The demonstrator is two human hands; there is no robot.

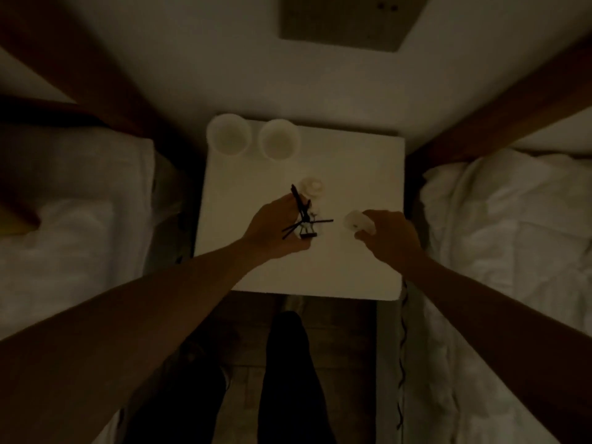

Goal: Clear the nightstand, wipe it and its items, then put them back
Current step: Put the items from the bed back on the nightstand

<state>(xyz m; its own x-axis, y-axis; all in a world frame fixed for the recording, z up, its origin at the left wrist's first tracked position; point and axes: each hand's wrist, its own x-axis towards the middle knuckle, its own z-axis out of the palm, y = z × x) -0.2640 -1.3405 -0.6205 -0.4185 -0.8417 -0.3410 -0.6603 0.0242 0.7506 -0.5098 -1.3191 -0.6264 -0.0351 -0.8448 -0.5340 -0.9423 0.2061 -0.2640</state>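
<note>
A white nightstand (352, 174) stands between two beds in dim light. Over its middle my left hand (272, 229) grips a small reed diffuser bottle (307, 224) with several thin black sticks fanning out of it. A small round white object (312, 186) lies on the top just behind the bottle. My right hand (387, 238) is closed around a crumpled white wipe (357, 221), a short way to the right of the bottle and apart from it. Two white cups (228, 138) (278, 143) stand side by side at the back left corner.
Beds with white bedding flank the nightstand, one on the left (73, 225) and one on the right (506, 238). A switch plate (349, 20) sits on the wall behind. A dark cable (402, 363) hangs by the nightstand's right side. My legs stand on the floor in front.
</note>
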